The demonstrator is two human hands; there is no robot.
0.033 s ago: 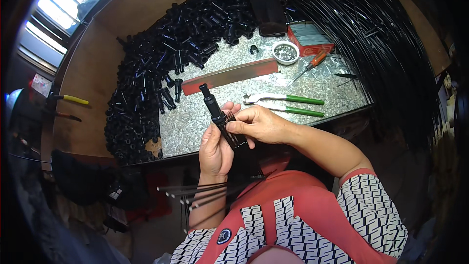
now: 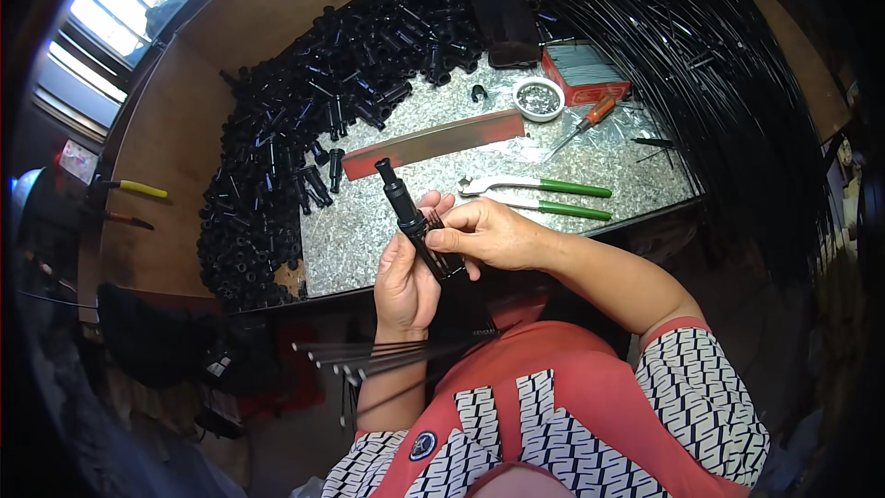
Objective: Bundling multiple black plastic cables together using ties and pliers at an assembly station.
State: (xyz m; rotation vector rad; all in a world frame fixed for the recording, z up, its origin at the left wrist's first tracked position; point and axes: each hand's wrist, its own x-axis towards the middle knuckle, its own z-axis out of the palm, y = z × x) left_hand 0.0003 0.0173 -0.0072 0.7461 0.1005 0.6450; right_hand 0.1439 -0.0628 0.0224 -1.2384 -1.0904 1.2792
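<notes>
My left hand (image 2: 407, 290) is closed around the lower part of a black plastic tube (image 2: 401, 200) that looks like an umbrella runner. It is held tilted, its narrow end up and to the left, in front of the table edge. My right hand (image 2: 498, 236) pinches at the thin black rods (image 2: 446, 262) gathered at the tube's lower end; its fingertips are partly hidden behind them. Below, several dark rods with pale tips (image 2: 350, 350) stretch blurred across my left forearm. Whether they join the tube cannot be seen.
Black tubes (image 2: 277, 143) are heaped left and far; long black rods (image 2: 664, 28) lie right. Between them are a red-edged bar (image 2: 433, 145), green-handled pliers (image 2: 572, 189), a screwdriver (image 2: 599, 112), a white bowl (image 2: 539, 100), a red box (image 2: 585, 91) and a dark flat slab (image 2: 502, 14).
The pale-tipped rods over my left forearm have shifted slightly. Both hands and the black tube stay in nearly the same place.
</notes>
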